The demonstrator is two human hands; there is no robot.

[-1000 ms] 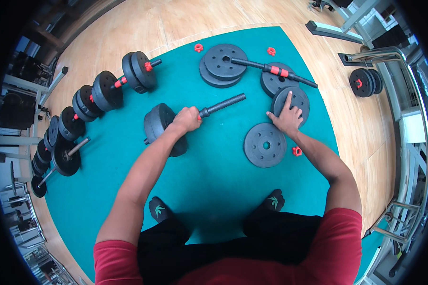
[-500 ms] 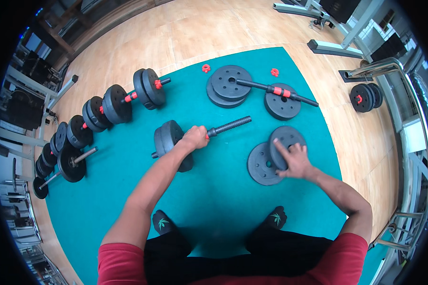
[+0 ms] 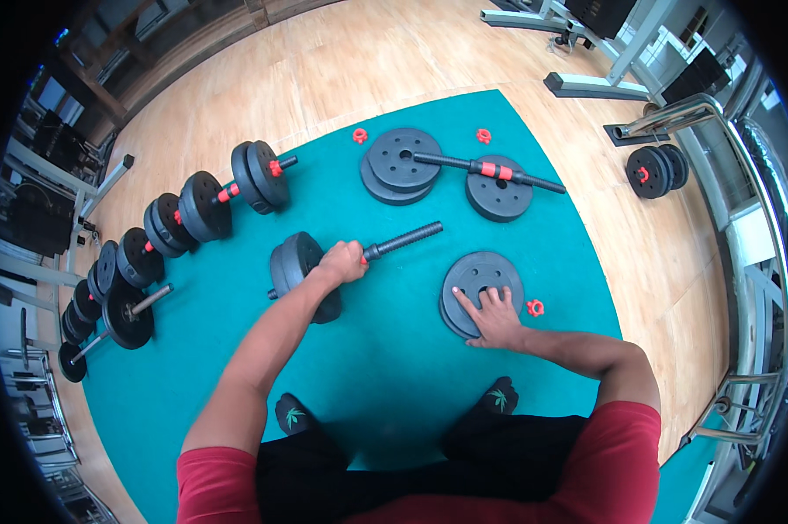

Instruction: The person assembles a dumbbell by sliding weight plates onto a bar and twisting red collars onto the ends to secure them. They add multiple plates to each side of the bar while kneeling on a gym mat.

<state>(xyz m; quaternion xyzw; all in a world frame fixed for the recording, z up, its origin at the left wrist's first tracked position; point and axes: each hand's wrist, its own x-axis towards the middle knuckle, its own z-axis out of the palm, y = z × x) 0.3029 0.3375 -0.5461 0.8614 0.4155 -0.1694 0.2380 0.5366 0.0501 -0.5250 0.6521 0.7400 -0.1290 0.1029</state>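
Observation:
My left hand [image 3: 343, 262] is wrapped around the handle of a dumbbell bar [image 3: 404, 240]. Black weight plates [image 3: 300, 262] are loaded on its left end, while the threaded right end is bare and points up to the right. On the right, my right hand [image 3: 497, 320] grips a black weight plate [image 3: 490, 265] that lies flat on top of another plate. Its fingertips are near the centre hole and the thumb is by the near rim. Just right of this pair is a red star-shaped collar nut [image 3: 535, 307] on the mat.
A green mat [image 3: 394, 349] lies on the wooden floor. Several loaded dumbbells [image 3: 206, 206] line its left side, with a small barbell [image 3: 128, 316]. Farther off are stacked plates [image 3: 401, 157], a bare dumbbell bar [image 3: 534, 180] across another plate, and two red collar nuts [image 3: 360, 135]. Gym frames stand around.
The plate in my right hand has gone from tilted to flat on the lower plate, shifting left. A red collar nut has come into sight beside it. My left hand keeps its hold.

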